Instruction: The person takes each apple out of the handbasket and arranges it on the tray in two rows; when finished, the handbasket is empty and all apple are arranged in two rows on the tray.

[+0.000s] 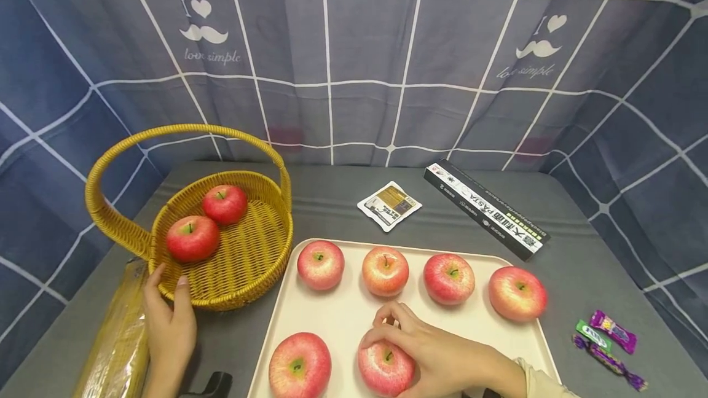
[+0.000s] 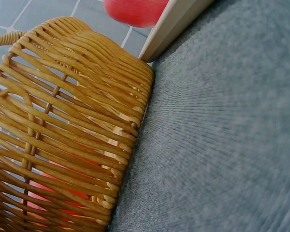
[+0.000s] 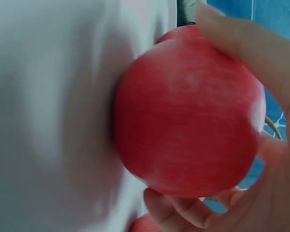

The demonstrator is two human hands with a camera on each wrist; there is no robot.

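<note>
My right hand grips a red apple on the cream tray, fingers and thumb round its sides. Close up in the right wrist view, the apple sits against the tray surface. My left hand touches the near left rim of a yellow wicker basket, its visible fingers fairly straight. Two red apples lie inside the basket, one nearer and one farther back. In the left wrist view the basket's woven side fills the left half; no fingers show there.
Several other apples stand on the tray, such as one at front left and one at far right. Behind are a white sachet and a long pasta box. Wrapped candies lie right; a yellow plastic-wrapped pack lies left.
</note>
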